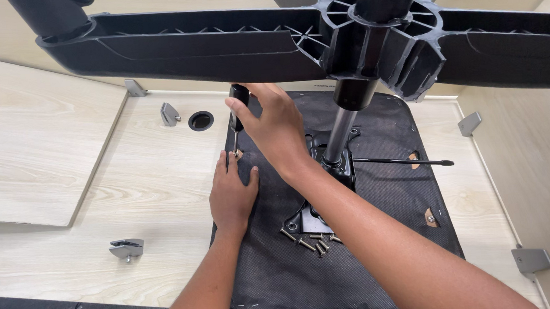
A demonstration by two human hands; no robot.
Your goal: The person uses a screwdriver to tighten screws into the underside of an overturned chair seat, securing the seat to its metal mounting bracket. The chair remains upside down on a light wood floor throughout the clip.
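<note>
On the pale wood desk (157,179), an office chair lies upside down, its black fabric seat underside (379,230) facing up at me. My right hand (277,129) is closed round the black handle of a screwdriver (238,112), fingers wrapped and thumb on the near side; tool stands close to upright, thin shaft pointing down to a screw (237,154) set in a small cut-out at the left edge of the seat fabric. My left hand (232,194) rests flat on the fabric just below that spot, fingers together and stretched forward, fingertips beside the screw, holding nothing. My right forearm crosses the black metal seat plate (319,215) at the middle of the seat. From that plate the chrome gas column (340,135) rises toward me into the hub of the black star base (369,37), whose arms spread across the top of the view. Thin black lever (407,161) sticks out to the right of the plate. Loose screws (308,240), a small heap, lie on the fabric near the plate's near edge. Another screw (430,217) sits in a cut-out on the right side of the seat. Grey metal brackets (127,248) lie scattered on the desk; round cable hole (200,120) is well left of the screwdriver
</note>
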